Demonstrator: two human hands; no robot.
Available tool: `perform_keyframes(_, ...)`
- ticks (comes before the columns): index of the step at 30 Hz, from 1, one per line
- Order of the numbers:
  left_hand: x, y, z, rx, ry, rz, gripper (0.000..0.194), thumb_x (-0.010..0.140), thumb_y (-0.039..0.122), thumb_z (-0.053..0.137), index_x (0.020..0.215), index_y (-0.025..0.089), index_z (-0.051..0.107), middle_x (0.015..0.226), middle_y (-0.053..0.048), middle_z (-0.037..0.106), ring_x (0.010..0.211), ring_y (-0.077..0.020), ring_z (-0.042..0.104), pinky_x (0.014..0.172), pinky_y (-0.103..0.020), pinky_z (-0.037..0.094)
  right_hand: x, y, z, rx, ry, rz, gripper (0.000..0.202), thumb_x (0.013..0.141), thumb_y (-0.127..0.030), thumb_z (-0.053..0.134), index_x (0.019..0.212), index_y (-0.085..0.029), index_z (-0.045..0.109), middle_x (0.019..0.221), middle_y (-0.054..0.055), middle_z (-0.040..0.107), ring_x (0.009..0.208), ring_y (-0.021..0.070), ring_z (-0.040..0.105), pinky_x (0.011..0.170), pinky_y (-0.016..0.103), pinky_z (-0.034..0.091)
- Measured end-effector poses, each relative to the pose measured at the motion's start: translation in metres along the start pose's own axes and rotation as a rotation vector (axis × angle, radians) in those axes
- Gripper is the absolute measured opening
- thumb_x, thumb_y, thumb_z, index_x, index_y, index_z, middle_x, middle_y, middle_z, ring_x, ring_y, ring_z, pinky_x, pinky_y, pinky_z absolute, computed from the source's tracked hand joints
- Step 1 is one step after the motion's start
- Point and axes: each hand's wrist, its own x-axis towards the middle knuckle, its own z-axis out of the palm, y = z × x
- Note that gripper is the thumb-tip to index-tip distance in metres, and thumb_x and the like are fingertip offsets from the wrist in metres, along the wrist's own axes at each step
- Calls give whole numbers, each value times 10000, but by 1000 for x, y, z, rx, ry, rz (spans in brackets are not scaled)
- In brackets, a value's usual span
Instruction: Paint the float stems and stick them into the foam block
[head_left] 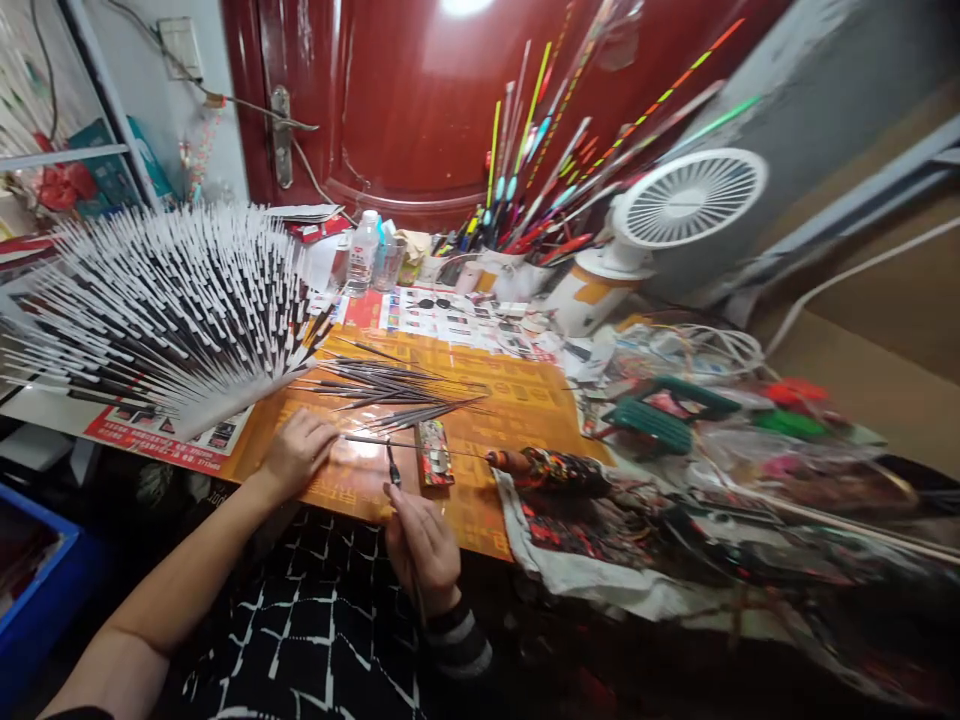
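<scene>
Near edge of the desk (540, 405) with its glossy orange covering: a slim, dark, brush-like tool (394, 470) projects from the right hand (425, 545), pinched in the fingertips, its tip at a slender, straight, dark rod (367, 440); contact cannot be told. The rod extends rightward from the left hand (300, 455), whose fingers pinch its left end, back upward, forearm angled in from the left. Thicker near these fingers, it thins toward a paint-spattered cylindrical tool (562, 470) at the desk's right edge, passing a small patterned box (436, 472). Beyond lie loose dark tapered sticks (390, 385).
</scene>
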Motion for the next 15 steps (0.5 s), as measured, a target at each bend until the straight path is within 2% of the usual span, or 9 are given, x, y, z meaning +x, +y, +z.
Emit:
perform_keyframes(6, -2, 1, 0, -10, 9, -5, 211, 1027, 246, 497, 954, 181, 684, 913, -62, 698, 858, -192, 581, 815, -336, 491, -2, -20, 30, 48, -96, -81, 682, 901, -14, 583, 1546, -121, 389, 1111, 138, 748, 1011, 219, 723, 854, 350, 638)
perform_keyframes(15, -4, 3, 0, -64, -56, -77, 238, 1028, 261, 486, 973, 181, 703, 941, -83, 698, 898, -202, 601, 826, -365, 524, -10, -21, 33, -10, -116, -60, 657, 921, -40, 586, 1543, -140, 403, 1140, 128, 748, 1065, 218, 725, 925, 338, 630)
